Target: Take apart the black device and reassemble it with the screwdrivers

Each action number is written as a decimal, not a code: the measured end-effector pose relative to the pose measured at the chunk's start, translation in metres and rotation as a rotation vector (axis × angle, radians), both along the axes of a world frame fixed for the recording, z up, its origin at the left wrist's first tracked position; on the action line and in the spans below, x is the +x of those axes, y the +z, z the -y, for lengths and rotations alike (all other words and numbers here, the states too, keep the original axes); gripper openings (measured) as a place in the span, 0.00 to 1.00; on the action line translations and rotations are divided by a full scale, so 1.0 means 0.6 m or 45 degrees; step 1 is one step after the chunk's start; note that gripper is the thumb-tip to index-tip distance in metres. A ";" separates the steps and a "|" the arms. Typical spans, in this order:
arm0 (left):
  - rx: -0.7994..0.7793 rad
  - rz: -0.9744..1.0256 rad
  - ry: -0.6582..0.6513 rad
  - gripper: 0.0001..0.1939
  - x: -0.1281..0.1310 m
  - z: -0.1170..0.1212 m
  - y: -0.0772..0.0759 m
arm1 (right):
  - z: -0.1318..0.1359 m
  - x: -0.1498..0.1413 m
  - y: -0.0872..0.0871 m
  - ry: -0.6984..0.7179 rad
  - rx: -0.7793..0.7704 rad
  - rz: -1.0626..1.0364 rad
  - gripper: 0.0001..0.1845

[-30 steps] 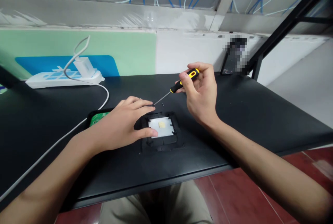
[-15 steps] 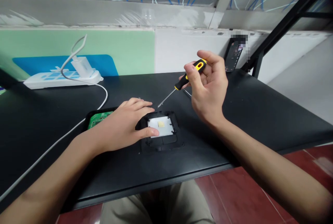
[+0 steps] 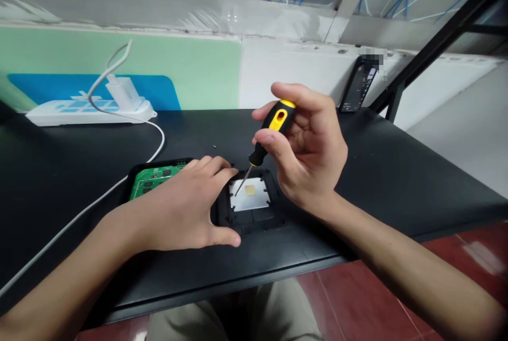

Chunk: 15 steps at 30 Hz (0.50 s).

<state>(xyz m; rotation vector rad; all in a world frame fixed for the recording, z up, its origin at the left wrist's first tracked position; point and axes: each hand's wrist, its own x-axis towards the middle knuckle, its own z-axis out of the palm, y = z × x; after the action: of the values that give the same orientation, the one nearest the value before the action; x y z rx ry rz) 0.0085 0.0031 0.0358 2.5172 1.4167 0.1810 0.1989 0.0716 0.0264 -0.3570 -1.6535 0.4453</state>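
A yellow-and-black screwdriver (image 3: 273, 128) is gripped in my right hand (image 3: 311, 145), tilted with its tip down at the left edge of a silver metal plate (image 3: 250, 202). The plate carries a small yellowish square pad (image 3: 250, 190) and sits in a black plastic cover (image 3: 273, 185) lying on the table. My left hand (image 3: 190, 203) straddles the cover's left side, thumb and fingers apart, fingertips at its top edge. Partly hidden behind that hand is a black casing with a green circuit board (image 3: 153, 177) in it.
On the black table (image 3: 381, 172), a white power strip (image 3: 91, 112) with a plugged-in charger (image 3: 124, 92) stands at the back left. Its white cable (image 3: 91, 206) runs forward along the left. A phone (image 3: 359, 84) leans on the wall. One small screw (image 3: 215, 146) lies behind the cover.
The screwdriver has come down from above the cover's far edge to the plate's left edge. My left thumb has moved off the plate toward the cover's near side.
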 end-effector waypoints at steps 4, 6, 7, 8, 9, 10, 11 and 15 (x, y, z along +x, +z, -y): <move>-0.024 0.034 -0.020 0.44 0.009 0.002 -0.004 | -0.002 -0.004 -0.005 0.090 0.033 -0.031 0.21; -0.036 0.036 -0.019 0.44 0.012 0.004 -0.004 | -0.004 -0.004 -0.006 0.116 0.036 -0.040 0.21; -0.039 0.034 -0.016 0.43 0.014 0.005 -0.003 | -0.004 -0.004 -0.006 0.111 0.035 -0.037 0.22; -0.043 0.030 -0.013 0.42 0.014 0.006 -0.003 | -0.004 -0.003 -0.005 0.098 0.031 -0.031 0.22; -0.046 0.026 -0.012 0.41 0.015 0.006 -0.002 | -0.004 -0.002 -0.005 0.085 0.026 -0.024 0.22; -0.049 0.021 -0.010 0.40 0.015 0.007 -0.002 | -0.003 -0.002 -0.005 0.071 0.017 -0.015 0.22; -0.052 0.016 -0.006 0.40 0.016 0.008 -0.001 | -0.002 -0.001 -0.005 0.058 0.009 -0.004 0.22; -0.058 0.004 -0.010 0.41 0.018 0.008 0.001 | 0.000 0.000 -0.005 0.033 -0.003 0.029 0.22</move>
<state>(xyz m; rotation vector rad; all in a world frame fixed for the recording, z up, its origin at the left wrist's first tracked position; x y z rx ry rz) 0.0191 -0.0017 0.0364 2.4849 1.3935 0.1490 0.1990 0.0715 0.0235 -0.3445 -1.6815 0.4641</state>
